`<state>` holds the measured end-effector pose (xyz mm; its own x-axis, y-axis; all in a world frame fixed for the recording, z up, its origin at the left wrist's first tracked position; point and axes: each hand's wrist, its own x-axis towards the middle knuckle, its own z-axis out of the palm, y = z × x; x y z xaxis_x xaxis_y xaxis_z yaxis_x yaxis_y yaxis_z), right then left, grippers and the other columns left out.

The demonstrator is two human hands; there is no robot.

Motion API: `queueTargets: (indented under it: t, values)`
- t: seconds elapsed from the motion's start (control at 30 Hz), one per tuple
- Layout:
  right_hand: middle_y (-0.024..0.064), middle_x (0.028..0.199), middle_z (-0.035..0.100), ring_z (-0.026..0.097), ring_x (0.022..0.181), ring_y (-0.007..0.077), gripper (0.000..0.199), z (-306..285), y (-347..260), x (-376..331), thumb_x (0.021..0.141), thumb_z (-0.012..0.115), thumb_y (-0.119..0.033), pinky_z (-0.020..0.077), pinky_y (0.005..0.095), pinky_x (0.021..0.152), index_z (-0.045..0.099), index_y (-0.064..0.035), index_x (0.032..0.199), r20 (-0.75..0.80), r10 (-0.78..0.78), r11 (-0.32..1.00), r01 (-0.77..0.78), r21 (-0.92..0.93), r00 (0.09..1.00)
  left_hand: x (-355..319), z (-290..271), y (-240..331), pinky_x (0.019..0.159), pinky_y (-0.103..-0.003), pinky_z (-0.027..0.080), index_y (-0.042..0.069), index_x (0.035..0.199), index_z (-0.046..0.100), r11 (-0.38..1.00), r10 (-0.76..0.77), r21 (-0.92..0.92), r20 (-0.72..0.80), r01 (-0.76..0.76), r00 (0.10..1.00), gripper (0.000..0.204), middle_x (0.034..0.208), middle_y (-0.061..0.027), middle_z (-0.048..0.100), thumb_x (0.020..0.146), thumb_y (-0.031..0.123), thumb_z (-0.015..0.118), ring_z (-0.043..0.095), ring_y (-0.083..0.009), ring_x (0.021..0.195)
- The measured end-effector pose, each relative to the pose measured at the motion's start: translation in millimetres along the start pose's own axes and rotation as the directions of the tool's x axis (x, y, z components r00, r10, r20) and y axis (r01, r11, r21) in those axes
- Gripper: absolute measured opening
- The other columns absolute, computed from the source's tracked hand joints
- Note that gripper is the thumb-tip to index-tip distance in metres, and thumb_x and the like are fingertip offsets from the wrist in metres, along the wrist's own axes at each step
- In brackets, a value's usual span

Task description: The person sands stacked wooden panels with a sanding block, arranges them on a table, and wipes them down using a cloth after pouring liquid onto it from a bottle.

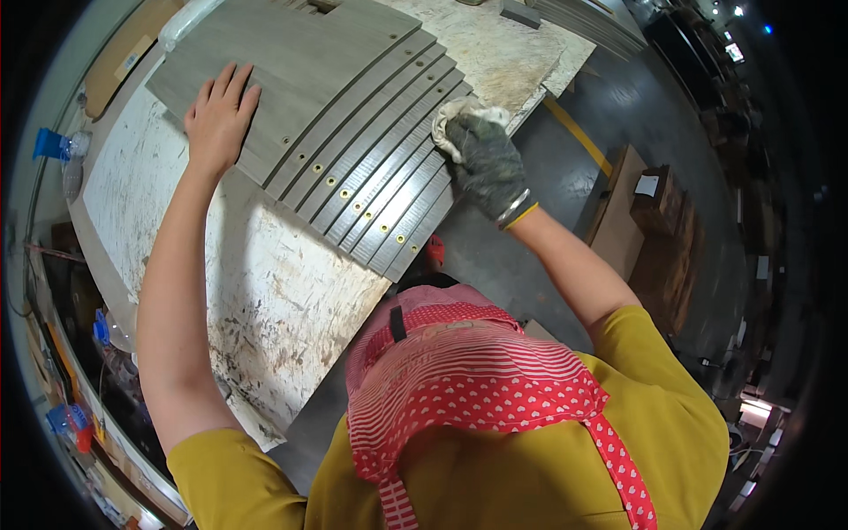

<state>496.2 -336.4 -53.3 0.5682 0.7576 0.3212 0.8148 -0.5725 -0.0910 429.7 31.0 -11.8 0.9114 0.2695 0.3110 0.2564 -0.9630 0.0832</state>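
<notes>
Head view, our left hand (219,115) flat, fingers spread on stacked grey boards (353,150), our gloved right hand (486,163) clenched around a rag (459,119) at their edge.

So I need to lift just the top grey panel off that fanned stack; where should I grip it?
Probably by its near long edge, coming from the left. The top panel lies flat under the left hand, its edge stepped back from the boards below, leaving a lip. The gloved right hand holds a rag there.

Mustard-yellow short-sleeved shirt (530,459), red apron (459,389) with white stripes and small hearts, lower centre of frame. Right hand (484,159) in dark grimy glove, thin bangles (517,210) at wrist. Left hand (219,119) bare, upper left.
</notes>
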Motion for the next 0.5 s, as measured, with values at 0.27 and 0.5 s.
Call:
queueTargets:
  t: [0.27, 0.5]
  values:
    - [0.0157, 0.103, 0.057, 0.056, 0.1, 0.0324, 0.035, -23, -84, -10, 0.076, 0.056, -0.013, 0.0453, 0.0412, 0.089, 0.058, -0.0044, 0.11, 0.129, -0.125, 0.968, 0.092, 0.235, 0.984, 0, 3, -5, 0.108, -0.047, 0.023, 0.027, 0.138, 0.042, 1.0, -0.007, 0.026, 0.005, 0.007, 1.0, 0.05, 0.146, -0.0012, 0.037, 0.094, 0.05, 0.036, 0.033, -0.0279, 0.134]
    - [0.0156, 0.09, 0.058, 0.058, 0.091, 0.0286, 0.024, -8, -137, -12, 0.072, 0.06, -0.017, 0.0446, 0.041, 0.082, 0.057, -0.0022, 0.09, -0.038, -0.021, 0.987, 0.014, -0.158, 0.999, 4, 9, -5, 0.107, -0.047, 0.024, 0.029, 0.139, 0.041, 0.999, 0.01, 0.051, -0.02, -0.009, 1.0, 0.051, 0.146, -0.0002, 0.037, 0.093, 0.051, 0.037, 0.034, -0.026, 0.133]
